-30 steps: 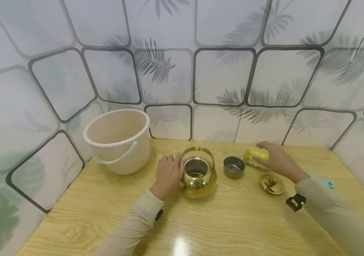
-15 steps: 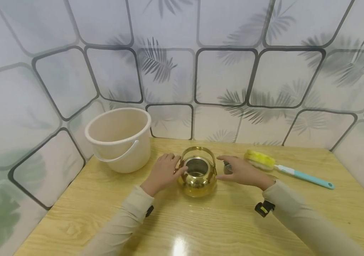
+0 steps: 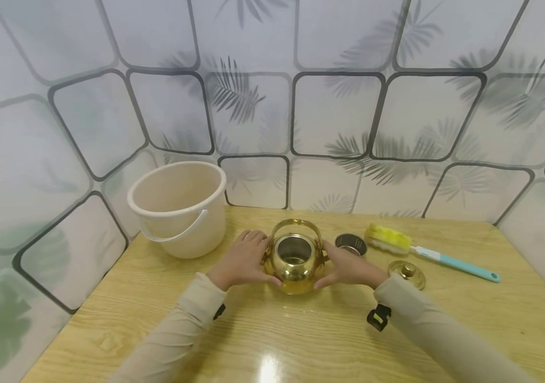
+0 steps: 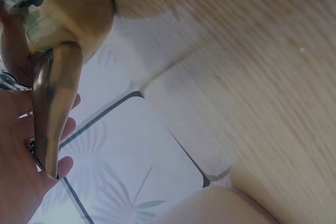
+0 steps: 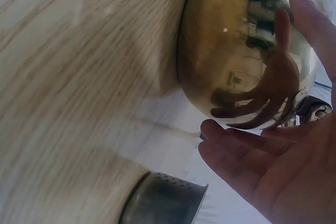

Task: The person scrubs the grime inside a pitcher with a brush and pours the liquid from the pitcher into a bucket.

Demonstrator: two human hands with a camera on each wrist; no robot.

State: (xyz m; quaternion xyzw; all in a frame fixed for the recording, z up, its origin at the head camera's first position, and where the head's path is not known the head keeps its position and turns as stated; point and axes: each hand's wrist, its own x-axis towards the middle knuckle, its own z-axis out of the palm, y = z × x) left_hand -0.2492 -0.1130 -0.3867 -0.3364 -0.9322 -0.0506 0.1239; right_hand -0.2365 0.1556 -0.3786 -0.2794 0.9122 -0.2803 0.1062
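Note:
A shiny gold kettle [image 3: 296,275] stands upright on the wooden table, lidless, with its arched handle raised. My left hand [image 3: 242,260] holds its left side, the thumb reaching along the front; in the left wrist view the fingers lie round behind the spout [image 4: 55,98]. On the opposite side is my right hand [image 3: 349,266], thumb toward the front and fingers toward the back. The right wrist view shows those fingers [image 5: 236,156] fairly straight, right beside the kettle's polished wall, which mirrors the hand. Behind the right hand sits a perforated metal strainer [image 3: 352,243].
The gold kettle lid [image 3: 407,270] lies by my right sleeve. Farther right is a brush with a yellow-and-white sponge head [image 3: 387,238] and a blue handle [image 3: 469,268]. A cream bucket [image 3: 193,234] stands at the back left, near the patterned wall [image 3: 253,181].
My right hand has come left from above the sponge brush, past the strainer, to the kettle's right side. The left thumb has moved down onto the kettle's front.

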